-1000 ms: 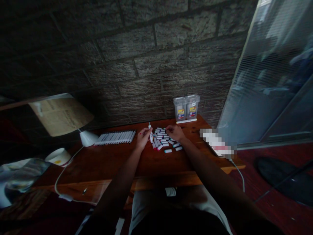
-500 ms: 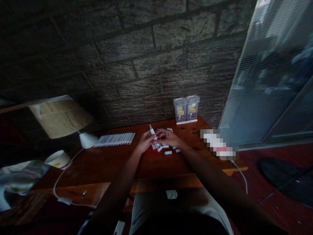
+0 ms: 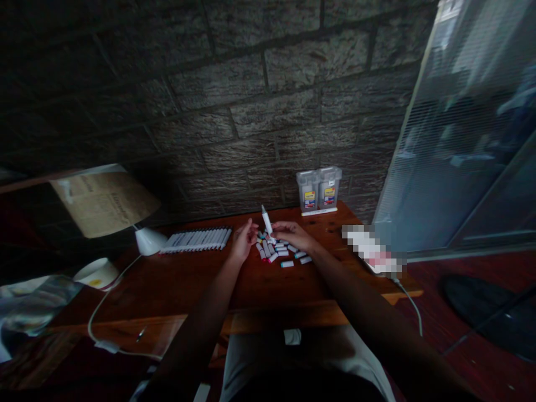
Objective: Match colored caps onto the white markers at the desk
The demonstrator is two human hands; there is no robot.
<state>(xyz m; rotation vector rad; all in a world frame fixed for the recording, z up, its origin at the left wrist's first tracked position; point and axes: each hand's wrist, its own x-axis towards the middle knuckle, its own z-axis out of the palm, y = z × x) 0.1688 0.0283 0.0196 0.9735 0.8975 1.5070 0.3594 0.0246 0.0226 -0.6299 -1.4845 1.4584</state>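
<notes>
My right hand [image 3: 294, 234] is closed on a white marker [image 3: 267, 219], holding it by its lower end so it stands tilted above a pile of loose marker caps [image 3: 281, 252] on the wooden desk [image 3: 188, 279]. My left hand [image 3: 243, 241] hovers just left of the marker, fingers loosely apart and off it, with nothing visible in them. A neat row of white markers [image 3: 196, 239] lies to the left of my left hand.
Two clear plastic boxes [image 3: 319, 190] stand at the back against the brick wall. A white desk lamp [image 3: 148, 241] with its cable, a folded newspaper [image 3: 104, 198] and a white cup [image 3: 94, 273] are at the left. A blurred-out object [image 3: 371, 251] lies at the desk's right edge.
A second ago my left hand held the marker while my right reached into the caps. Both hands then met on the marker; now my right holds it and my left has let go.
</notes>
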